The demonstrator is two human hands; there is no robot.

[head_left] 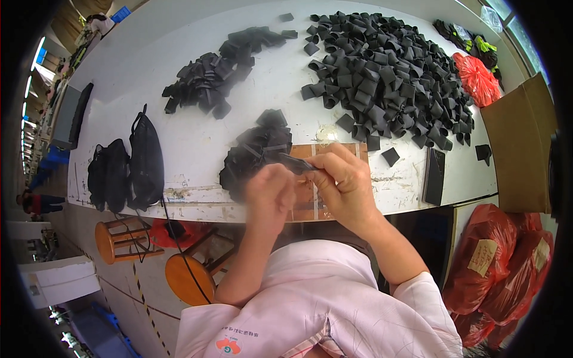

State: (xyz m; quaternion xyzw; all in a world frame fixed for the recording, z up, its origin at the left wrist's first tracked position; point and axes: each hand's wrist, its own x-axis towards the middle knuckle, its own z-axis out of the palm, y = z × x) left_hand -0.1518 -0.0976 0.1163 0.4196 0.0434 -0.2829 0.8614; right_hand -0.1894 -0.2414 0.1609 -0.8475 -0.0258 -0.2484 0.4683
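Over the near edge of the table, my right hand (346,185) pinches a small flat black fabric piece (296,163) between thumb and fingers. My left hand (270,188) is curled close beside it, slightly blurred. Whether its fingers grip anything is hidden. Just beyond the left hand lies a small heap of black fabric pieces (253,152). Beneath both hands, a brown board (303,200) with pale strips rests on the table.
A large heap of black fabric loops (388,77) covers the table's far right, a smaller pile (209,77) the far left. Two black bags (145,161) stand left. A dark oblong block (434,177), a cardboard box (519,143) and red plastic bags (486,256) are right. Stools (188,279) stand below.
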